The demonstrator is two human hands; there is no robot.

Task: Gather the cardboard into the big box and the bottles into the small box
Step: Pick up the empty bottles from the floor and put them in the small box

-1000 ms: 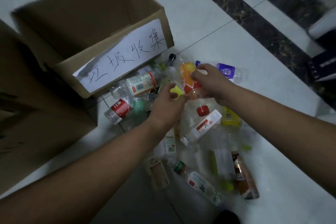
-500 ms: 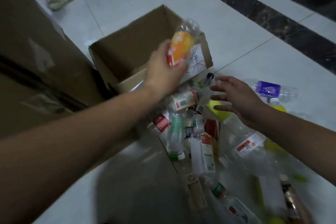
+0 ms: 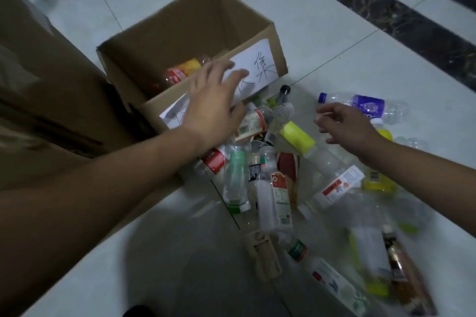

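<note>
Head view: left hand (image 3: 211, 105) hangs over the near wall of the small box (image 3: 273, 28), fingers spread, holding nothing; it covers the middle of the paper label (image 3: 257, 67); inside the box lies an orange bottle (image 3: 180, 72), its lower end hidden by the wall; right hand (image 3: 345, 126) loose, empty, above the pile of bottles (image 3: 273, 188); purple-labelled bottle (image 3: 368, 105) at its one o'clock; big box (image 3: 51, 110) at nine o'clock, cut off by the frame edge; bottles at five o'clock blurred.

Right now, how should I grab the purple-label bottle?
Probably round the clear part beside its blue cap, coming from above: the purple-label bottle lies flat on its side, that end nearest the open right hand, with nothing on top.
</note>
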